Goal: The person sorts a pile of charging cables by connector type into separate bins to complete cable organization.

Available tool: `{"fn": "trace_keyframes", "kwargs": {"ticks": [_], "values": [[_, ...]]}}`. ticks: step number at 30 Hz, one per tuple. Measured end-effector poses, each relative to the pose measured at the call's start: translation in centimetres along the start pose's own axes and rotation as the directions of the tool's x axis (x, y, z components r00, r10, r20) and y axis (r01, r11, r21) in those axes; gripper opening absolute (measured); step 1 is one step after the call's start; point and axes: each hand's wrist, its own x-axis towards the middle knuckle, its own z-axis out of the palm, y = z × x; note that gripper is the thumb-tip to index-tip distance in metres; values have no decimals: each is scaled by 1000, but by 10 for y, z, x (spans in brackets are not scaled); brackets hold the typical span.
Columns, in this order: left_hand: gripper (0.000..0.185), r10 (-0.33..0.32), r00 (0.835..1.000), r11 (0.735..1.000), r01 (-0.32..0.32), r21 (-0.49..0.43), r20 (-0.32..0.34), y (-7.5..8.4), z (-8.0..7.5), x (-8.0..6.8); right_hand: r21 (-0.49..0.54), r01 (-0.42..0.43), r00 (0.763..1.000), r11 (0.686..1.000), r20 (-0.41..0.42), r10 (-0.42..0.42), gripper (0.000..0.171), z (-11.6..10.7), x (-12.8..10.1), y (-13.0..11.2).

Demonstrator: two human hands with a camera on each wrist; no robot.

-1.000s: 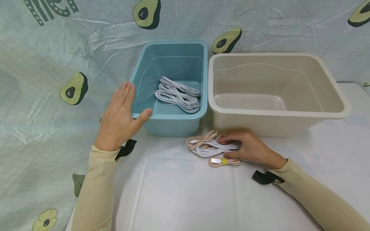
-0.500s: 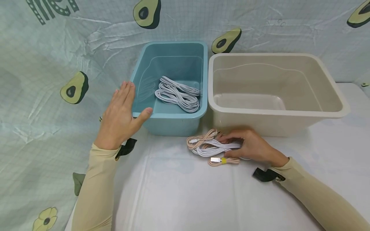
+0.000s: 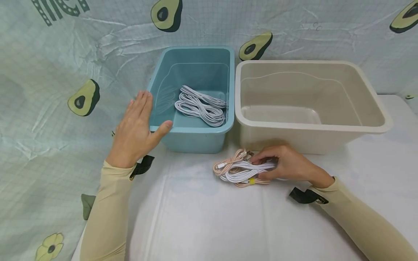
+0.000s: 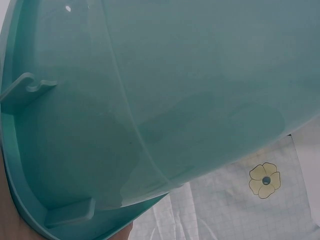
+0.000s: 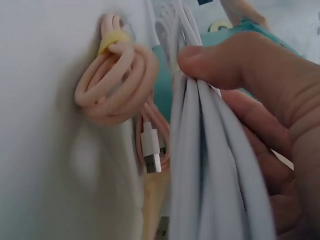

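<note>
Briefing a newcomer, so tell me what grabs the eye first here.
Two plastic tubs stand side by side at the back of the white table: a blue tub holding a coiled white cable, and a larger beige tub. The left hand rests flat against the blue tub's near corner. In front of the beige tub, the right hand grips a white cable bundle lying among pink cables.

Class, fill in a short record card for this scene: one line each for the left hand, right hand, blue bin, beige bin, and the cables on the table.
left hand: flat, fingers straight, resting against the blue bin's outer side
right hand: grips the white cable bundle on the table
blue bin: holds one coiled white cable
beige bin: nothing visible inside
pink cables: on the table, beside and under the white bundle
</note>
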Motion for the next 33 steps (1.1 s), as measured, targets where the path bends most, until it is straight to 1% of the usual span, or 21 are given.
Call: {"fn": "trace_keyframes", "kwargs": {"ticks": [3, 5, 9, 12, 17, 22, 29, 33], "values": [[101, 0, 1000, 1000, 0, 1, 1, 0, 0, 0, 38, -7, 1000, 999, 27, 6, 41, 1, 0, -2], [101, 0, 1000, 1000, 0, 1, 2, 0, -1, -1, 65, -33, 998, 997, 64, 29, 40, 4, 1, -3], [102, -3, 1000, 1000, 3, 0, 5, 0, -1, -1, 153, -119, 984, 981, 153, 95, 39, 10, 3, -8], [102, -3, 1000, 1000, 3, 0, 6, 0, -1, -1, 210, -181, 973, 961, 182, 143, 38, 13, 4, -12], [101, -2, 1000, 1000, 2, 1, 5, 0, 0, 0, 285, -243, 967, 927, 150, 207, 40, 14, 4, -17], [101, -7, 1000, 1000, 7, 1, 13, -1, 0, 0, 353, -250, 968, 902, 117, 222, 43, 13, 4, -19], [101, -13, 1000, 1000, 13, 0, 23, 0, -1, 0, 355, -220, 975, 909, 69, 209, 45, 9, 3, -22], [100, -14, 999, 1000, 14, 9, 30, 0, -2, 0, 381, -217, 975, 899, 45, 216, 44, 7, 4, -26]]}}
